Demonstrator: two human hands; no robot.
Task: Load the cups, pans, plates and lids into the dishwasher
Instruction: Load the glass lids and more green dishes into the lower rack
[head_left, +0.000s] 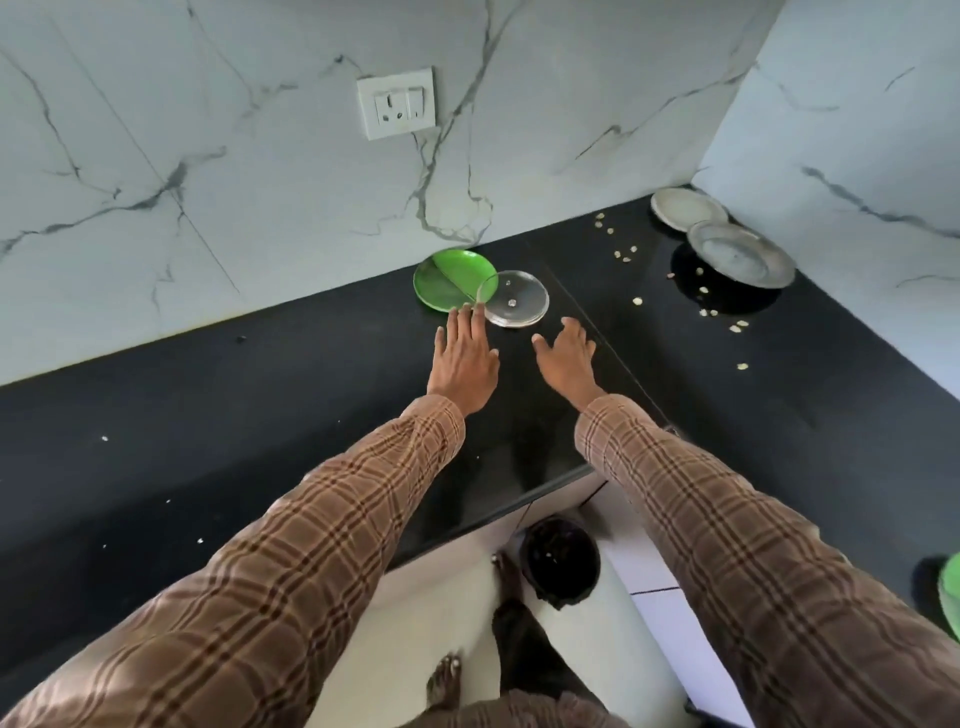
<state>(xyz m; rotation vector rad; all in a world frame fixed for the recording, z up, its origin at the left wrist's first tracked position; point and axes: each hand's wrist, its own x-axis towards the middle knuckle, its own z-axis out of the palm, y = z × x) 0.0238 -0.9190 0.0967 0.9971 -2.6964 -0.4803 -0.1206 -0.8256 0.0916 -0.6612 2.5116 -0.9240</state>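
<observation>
A green plate (447, 280) lies on the black counter (260, 405) against the marble wall. A clear glass lid (517, 301) rests partly over the plate's right edge. My left hand (465, 358) stretches over the counter with fingers apart, its fingertips at the near rim of the plate and lid. My right hand (566, 358) is open just right of and below the lid, holding nothing. Two steel plates (688, 208) (740, 254) lie in the far right corner, out of reach of both hands.
Scattered seeds or crumbs (706, 312) litter the counter's right part. A wall socket (397, 103) sits above the green plate. Below the counter edge stands a dark bin (561, 564) beside my feet. Another green item (951, 592) shows at the right edge.
</observation>
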